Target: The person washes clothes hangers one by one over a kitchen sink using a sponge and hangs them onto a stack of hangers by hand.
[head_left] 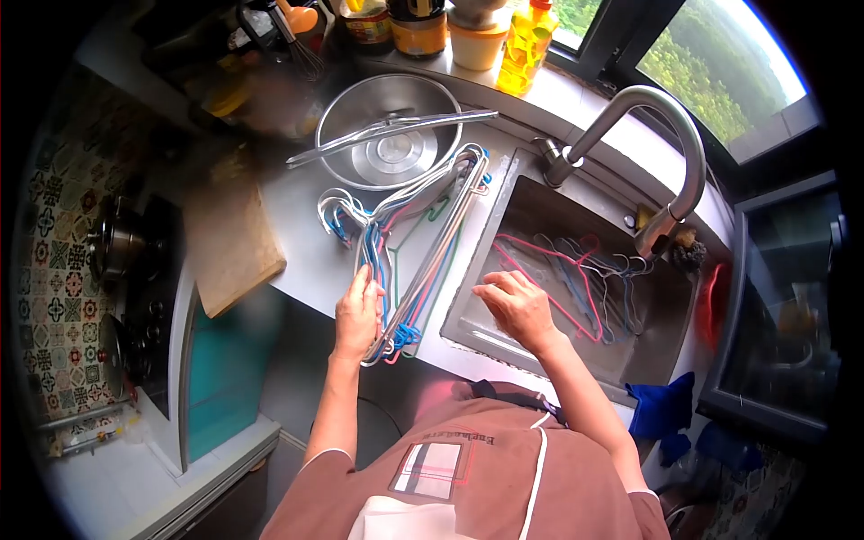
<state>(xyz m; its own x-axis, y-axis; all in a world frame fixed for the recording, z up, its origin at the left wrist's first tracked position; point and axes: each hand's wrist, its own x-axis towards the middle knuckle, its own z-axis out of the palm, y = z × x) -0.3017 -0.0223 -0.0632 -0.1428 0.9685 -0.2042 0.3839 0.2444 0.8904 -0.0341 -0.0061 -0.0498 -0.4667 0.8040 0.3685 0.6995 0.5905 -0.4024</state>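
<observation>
A bundle of coloured wire hangers (421, 261) lies on the white counter (297, 256) left of the sink. My left hand (359, 315) rests on the bundle's near left edge, its fingers wrapped round some of the hangers. Over the sink's left rim hovers my right hand (513, 301), fingers curled and touching no hanger; whether something small is between them cannot be made out. Inside the sink (468, 324) lie more hangers, among them a pink hanger (565, 317), with white and blue ones beside it.
Behind the bundle stands a metal bowl (337, 126) with metal hangers across its top. A faucet (693, 144) arches over the sink. A wooden board (229, 243) is at the left. Jars and a yellow bottle (525, 49) line the windowsill.
</observation>
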